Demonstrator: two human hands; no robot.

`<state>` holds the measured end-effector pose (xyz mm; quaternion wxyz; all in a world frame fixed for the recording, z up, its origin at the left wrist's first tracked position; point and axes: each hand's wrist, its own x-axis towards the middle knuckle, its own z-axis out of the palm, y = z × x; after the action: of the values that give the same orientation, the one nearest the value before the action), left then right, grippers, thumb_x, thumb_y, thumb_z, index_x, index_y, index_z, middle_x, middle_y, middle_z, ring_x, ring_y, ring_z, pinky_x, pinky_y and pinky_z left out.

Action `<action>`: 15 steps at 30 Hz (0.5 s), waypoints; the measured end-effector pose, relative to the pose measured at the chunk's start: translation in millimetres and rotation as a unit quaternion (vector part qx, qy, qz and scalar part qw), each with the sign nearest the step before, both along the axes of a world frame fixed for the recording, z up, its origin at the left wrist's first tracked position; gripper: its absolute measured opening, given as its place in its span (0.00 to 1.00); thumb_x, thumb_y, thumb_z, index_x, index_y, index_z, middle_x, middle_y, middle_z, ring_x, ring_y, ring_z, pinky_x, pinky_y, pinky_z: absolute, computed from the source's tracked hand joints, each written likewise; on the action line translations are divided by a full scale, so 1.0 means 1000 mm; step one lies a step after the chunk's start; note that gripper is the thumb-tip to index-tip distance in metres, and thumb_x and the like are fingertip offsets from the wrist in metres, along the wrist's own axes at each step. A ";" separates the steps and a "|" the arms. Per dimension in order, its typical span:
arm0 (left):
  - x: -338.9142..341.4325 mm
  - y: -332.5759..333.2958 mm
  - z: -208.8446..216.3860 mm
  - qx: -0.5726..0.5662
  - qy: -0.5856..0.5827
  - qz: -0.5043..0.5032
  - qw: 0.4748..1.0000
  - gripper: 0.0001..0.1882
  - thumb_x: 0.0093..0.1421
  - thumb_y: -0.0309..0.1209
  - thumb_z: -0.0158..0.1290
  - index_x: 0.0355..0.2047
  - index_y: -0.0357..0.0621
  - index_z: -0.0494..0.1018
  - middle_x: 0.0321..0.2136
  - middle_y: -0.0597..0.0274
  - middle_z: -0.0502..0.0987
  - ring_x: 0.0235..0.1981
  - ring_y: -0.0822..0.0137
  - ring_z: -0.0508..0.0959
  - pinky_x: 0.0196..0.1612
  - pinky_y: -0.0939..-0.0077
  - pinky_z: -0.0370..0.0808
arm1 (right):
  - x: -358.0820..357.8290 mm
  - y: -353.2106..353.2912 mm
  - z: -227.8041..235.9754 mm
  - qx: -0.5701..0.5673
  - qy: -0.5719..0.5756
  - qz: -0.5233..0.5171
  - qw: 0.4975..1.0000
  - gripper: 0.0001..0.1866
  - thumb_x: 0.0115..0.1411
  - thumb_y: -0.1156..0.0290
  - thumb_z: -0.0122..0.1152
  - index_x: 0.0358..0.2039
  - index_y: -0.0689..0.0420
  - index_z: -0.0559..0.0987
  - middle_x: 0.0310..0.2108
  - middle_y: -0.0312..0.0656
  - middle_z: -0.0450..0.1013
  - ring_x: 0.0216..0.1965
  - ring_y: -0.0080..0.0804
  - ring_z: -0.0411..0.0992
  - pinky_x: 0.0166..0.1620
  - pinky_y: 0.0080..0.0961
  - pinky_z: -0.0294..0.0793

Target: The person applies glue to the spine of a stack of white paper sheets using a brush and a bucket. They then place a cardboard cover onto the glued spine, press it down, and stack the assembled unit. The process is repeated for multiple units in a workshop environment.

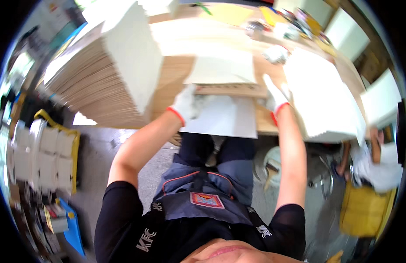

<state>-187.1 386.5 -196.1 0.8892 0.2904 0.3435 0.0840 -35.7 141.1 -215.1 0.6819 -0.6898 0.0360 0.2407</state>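
A brown strip (231, 90), with a row of small dark marks along its far edge, lies crosswise between my gloved hands. My left hand (184, 104), in a white glove with a red cuff, closes on its left end; the fingers are blurred. At the right end my right hand (277, 97), gloved alike, grips with one finger stretched forward and the others smeared. Under and in front of the strip is a white sheet (227, 118), its near edge overhanging the table edge toward my lap. Another white sheet (225, 65) extends beyond the strip.
A tall stack of white-faced brown boards (93, 83) stands left on the wooden table (174, 70); a white stack (321, 92) stands right. Crumpled wrap (276, 54) and small items lie behind. Below right are a white bucket (273, 164) and a seated person (376, 162).
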 end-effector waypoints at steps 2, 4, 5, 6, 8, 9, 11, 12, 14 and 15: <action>-0.001 0.012 -0.006 0.023 -0.016 -0.090 0.996 0.15 0.68 0.38 0.47 0.51 0.47 0.67 0.48 0.50 0.72 0.48 0.52 0.77 0.42 0.60 0.83 | 0.017 0.014 -0.002 0.117 0.075 0.101 0.985 0.24 0.68 0.55 0.49 0.59 0.56 0.72 0.54 0.47 0.72 0.50 0.36 0.73 0.53 0.32 0.74; -0.006 -0.003 0.014 0.058 -0.024 -0.072 0.995 0.13 0.67 0.31 0.46 0.50 0.43 0.65 0.51 0.49 0.70 0.48 0.47 0.77 0.51 0.49 0.80 | 0.024 0.013 -0.007 0.182 0.101 0.151 0.966 0.23 0.70 0.59 0.46 0.60 0.57 0.71 0.54 0.45 0.72 0.50 0.34 0.73 0.53 0.30 0.75; -0.014 -0.009 0.032 0.059 -0.042 -0.070 0.995 0.14 0.67 0.31 0.46 0.51 0.43 0.65 0.50 0.50 0.71 0.47 0.48 0.78 0.49 0.49 0.81 | 0.025 0.006 -0.011 0.196 0.081 0.161 0.964 0.22 0.71 0.61 0.45 0.60 0.58 0.71 0.55 0.45 0.73 0.50 0.32 0.74 0.52 0.29 0.75; -0.018 -0.014 0.046 0.057 -0.064 -0.081 0.993 0.14 0.66 0.30 0.46 0.52 0.43 0.65 0.49 0.51 0.71 0.46 0.48 0.78 0.47 0.48 0.81 | 0.039 -0.012 -0.024 0.200 0.019 0.171 0.965 0.21 0.71 0.62 0.47 0.59 0.59 0.71 0.50 0.44 0.74 0.49 0.32 0.74 0.51 0.30 0.75; -0.036 0.012 0.052 0.162 -0.069 -0.121 0.977 0.20 0.64 0.32 0.51 0.54 0.40 0.64 0.49 0.51 0.72 0.44 0.52 0.80 0.41 0.54 0.84 | -0.004 0.007 0.001 0.230 -0.062 0.137 0.961 0.21 0.70 0.62 0.48 0.58 0.60 0.70 0.49 0.43 0.73 0.48 0.31 0.74 0.50 0.30 0.76; -0.047 0.011 0.069 0.230 -0.055 -0.132 0.963 0.23 0.63 0.33 0.53 0.55 0.37 0.63 0.48 0.50 0.73 0.44 0.53 0.80 0.39 0.57 0.85 | -0.015 0.006 0.009 0.255 -0.083 0.117 0.956 0.21 0.71 0.62 0.48 0.59 0.60 0.69 0.50 0.43 0.73 0.47 0.32 0.74 0.50 0.30 0.76; -0.067 0.018 0.095 0.338 -0.097 -0.149 0.924 0.28 0.62 0.34 0.55 0.57 0.34 0.61 0.47 0.50 0.75 0.44 0.55 0.80 0.39 0.62 0.84 | -0.031 0.009 0.026 0.296 -0.121 0.068 0.945 0.21 0.71 0.63 0.48 0.60 0.60 0.68 0.51 0.43 0.72 0.47 0.32 0.74 0.49 0.30 0.77; -0.081 0.023 0.109 0.393 -0.118 -0.154 0.899 0.30 0.61 0.35 0.57 0.58 0.33 0.60 0.46 0.50 0.76 0.43 0.56 0.81 0.39 0.64 0.84 | -0.041 0.016 0.050 0.282 -0.151 0.066 0.945 0.22 0.71 0.63 0.46 0.61 0.59 0.65 0.53 0.45 0.70 0.49 0.34 0.74 0.51 0.32 0.76; -0.096 0.034 0.134 0.417 -0.251 -0.135 0.863 0.31 0.61 0.36 0.58 0.59 0.32 0.61 0.45 0.51 0.77 0.42 0.59 0.81 0.38 0.69 0.84 | -0.013 0.008 0.057 0.309 -0.227 0.059 0.922 0.24 0.73 0.63 0.42 0.66 0.58 0.59 0.60 0.50 0.64 0.57 0.39 0.69 0.58 0.39 0.73; -0.109 0.046 0.150 0.437 -0.305 -0.117 0.838 0.31 0.61 0.36 0.59 0.59 0.32 0.61 0.44 0.51 0.78 0.42 0.60 0.81 0.37 0.71 0.83 | -0.018 0.023 0.081 0.303 -0.281 0.080 0.907 0.25 0.73 0.62 0.41 0.66 0.58 0.57 0.65 0.52 0.58 0.61 0.41 0.65 0.61 0.43 0.70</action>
<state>-296.3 432.7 -46.1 0.7331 0.6463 -0.0544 0.2047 -53.4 164.6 -134.1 0.8185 -0.4893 -0.2872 0.0900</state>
